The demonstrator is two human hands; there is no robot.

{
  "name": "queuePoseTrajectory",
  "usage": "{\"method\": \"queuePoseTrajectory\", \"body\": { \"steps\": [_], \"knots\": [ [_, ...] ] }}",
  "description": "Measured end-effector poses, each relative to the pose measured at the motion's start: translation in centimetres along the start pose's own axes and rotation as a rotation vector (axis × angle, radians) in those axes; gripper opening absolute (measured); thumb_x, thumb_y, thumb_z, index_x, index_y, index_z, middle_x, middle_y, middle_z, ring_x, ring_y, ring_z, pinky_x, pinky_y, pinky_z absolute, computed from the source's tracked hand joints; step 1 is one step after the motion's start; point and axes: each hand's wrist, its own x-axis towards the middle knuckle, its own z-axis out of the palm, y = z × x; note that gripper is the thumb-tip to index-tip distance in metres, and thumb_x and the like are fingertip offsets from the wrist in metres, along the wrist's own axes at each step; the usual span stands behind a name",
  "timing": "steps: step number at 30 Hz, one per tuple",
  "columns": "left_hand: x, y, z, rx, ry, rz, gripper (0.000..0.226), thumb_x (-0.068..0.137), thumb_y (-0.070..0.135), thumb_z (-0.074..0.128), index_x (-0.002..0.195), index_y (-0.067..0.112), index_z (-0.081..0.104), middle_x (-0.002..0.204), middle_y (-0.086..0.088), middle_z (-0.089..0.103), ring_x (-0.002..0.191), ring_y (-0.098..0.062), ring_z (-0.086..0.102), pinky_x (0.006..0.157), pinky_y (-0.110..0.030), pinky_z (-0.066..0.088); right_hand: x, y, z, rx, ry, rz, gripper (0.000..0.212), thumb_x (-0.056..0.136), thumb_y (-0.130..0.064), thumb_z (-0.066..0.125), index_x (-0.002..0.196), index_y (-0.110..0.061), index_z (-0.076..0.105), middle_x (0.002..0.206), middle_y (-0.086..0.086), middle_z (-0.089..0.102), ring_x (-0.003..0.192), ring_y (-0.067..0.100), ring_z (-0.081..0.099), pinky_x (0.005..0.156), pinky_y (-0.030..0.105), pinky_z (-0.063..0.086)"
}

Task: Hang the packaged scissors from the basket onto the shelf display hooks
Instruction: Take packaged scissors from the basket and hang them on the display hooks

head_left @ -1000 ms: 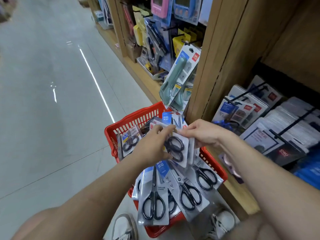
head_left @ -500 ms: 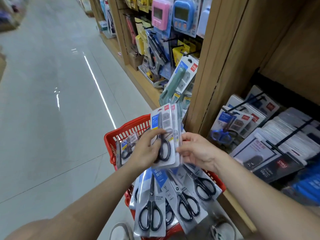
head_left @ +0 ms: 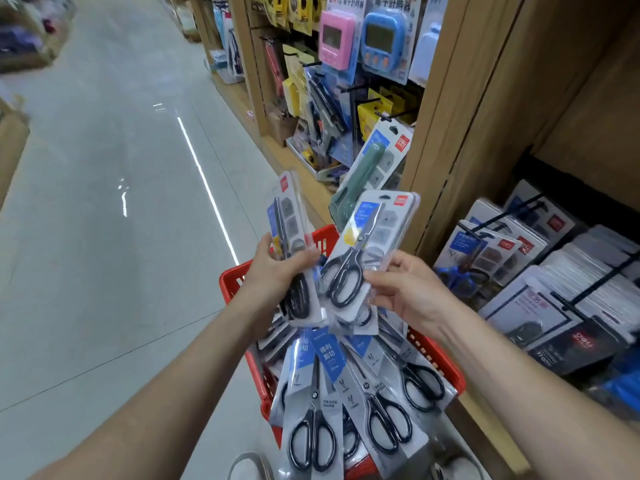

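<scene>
Above the red basket, one scissors pack gripped in the left hand, a second pack pinched by the right hand's fingers; light, stiff, slick, so best held low by the card edge, hang-hole free.

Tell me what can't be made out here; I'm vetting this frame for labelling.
All head view.
- Packs behind the left pack: the left hand and that pack hide any count.
- Print on the right pack, held by the right hand: too small, glare.
- Basket floor: piled scissors packs cover it.
- Free room on the shelf hooks: hanging packs hide it, edge blurred.
</scene>
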Motion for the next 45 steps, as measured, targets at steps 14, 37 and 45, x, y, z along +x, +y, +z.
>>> {"method": "queuePoseTrajectory", "body": {
  "steps": [14,37,45],
  "knots": [
    [-3.3,-0.4,3.5,0.269,-0.014,0.024,0.065,0.073,0.025,0.087,0.123,0.02,0.047,0.103,0.002,0.072,0.083,-0.001,0.071,0.066,-0.005,0.05,-1.7,-1.0,2.1,0.119,0.184,-0.07,0.027,0.097,-0.016,0.056,0.122,-0.018,0.049,0.116,0.016,0.069,0.1,0.032,0.071,0.079,0.046,0.059],
    [-5.6,-14.3,1.5,1.084,-0.028,-0.273,0.098,0.069,0.044,0.082,0.143,0.034,0.018,0.133,-0.014,0.04,0.117,-0.036,0.054,0.096,-0.046,0.045,-1.0,4.7,-1.7,-0.669,0.429,-0.162,0.092,0.071,-0.01,0.086,0.14,-0.035,0.032,0.123,-0.007,0.063,0.111,0.017,0.062,0.096,0.047,0.054],
    [-7.3,-6.6,0.4,1.225,-0.097,-0.044,0.078,0.075,0.023,0.067,0.142,0.033,0.028,0.121,-0.006,0.054,0.103,-0.029,0.06,0.078,-0.035,0.048,-1.4,3.4,-2.6,-0.589,0.426,-0.194,0.111,0.073,-0.006,0.084,0.153,-0.037,0.014,0.137,-0.009,0.052,0.117,0.019,0.06,0.099,0.041,0.05]
  ]
}}
